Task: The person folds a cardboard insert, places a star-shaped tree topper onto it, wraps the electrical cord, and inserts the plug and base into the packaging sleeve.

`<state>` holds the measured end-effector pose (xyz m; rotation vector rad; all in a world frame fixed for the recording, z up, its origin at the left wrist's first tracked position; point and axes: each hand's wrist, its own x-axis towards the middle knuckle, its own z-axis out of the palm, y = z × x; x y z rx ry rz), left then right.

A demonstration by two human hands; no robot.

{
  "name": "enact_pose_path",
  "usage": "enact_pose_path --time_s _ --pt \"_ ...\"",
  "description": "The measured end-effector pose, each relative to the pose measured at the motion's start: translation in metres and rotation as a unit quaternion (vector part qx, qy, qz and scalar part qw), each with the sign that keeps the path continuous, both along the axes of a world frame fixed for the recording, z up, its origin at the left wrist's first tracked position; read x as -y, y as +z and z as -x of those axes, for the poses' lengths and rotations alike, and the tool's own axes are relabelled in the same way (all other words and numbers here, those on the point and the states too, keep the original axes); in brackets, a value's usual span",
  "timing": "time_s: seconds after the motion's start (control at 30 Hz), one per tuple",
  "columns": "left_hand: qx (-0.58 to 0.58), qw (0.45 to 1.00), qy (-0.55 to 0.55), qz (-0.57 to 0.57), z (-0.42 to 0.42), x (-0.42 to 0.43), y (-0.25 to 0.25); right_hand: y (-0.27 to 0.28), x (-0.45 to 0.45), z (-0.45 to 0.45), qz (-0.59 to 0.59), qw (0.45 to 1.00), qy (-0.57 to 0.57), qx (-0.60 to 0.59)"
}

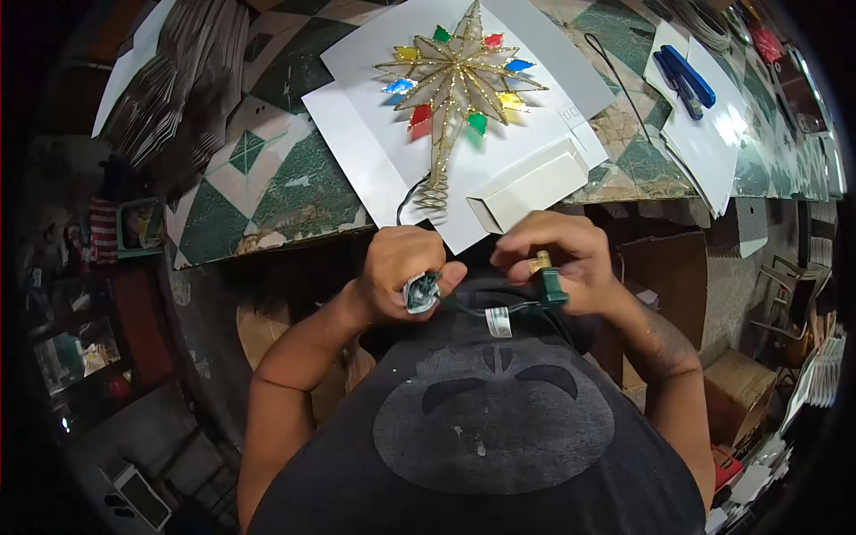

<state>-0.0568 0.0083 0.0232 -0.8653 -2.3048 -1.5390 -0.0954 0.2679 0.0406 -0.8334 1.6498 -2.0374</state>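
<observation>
In the head view, a star ornament (455,71) with gold edges and coloured points lies on white sheets (357,134), its wire coil toward me. A dark cord runs from the coil toward my left hand (406,263), which is closed around a small bundle of dark cord in a whitish wrap (421,292). My right hand (566,259) holds a green plug (551,283) with brass-coloured prongs, its fingers bent. From the plug a dark cord with a white tag (498,323) hangs between my hands. Near my right hand rests an open, narrow white box (530,187).
The worn green-and-white patterned table (299,196) ends just beyond my hands. A blue stapler (687,78) sits on papers at the right. Stacked folded sheets (178,98) lie at the left. Cardboard boxes (740,392) stand below on the right.
</observation>
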Motion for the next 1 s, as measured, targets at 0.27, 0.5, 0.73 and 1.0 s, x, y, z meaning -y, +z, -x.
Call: enact_pose_path --time_s 0.27,0.5,0.73,1.0 --pt "0.016 0.998 0.044 0.043 -0.005 0.007 0.001 0.012 -0.001 -0.006 0.008 0.972 0.002 -0.235" --pt "0.017 1.000 0.006 -0.017 -0.005 0.008 0.008 0.013 -0.004 -0.007 -0.085 0.986 0.106 -0.093" --pt "0.218 0.965 -0.137 -0.039 0.007 0.003 0.030 0.029 0.003 0.013 -0.335 0.850 0.174 -0.368" --pt "-0.080 0.977 -0.115 0.161 0.024 0.028 0.007 0.003 -0.019 0.074 -0.297 0.856 0.020 -0.423"
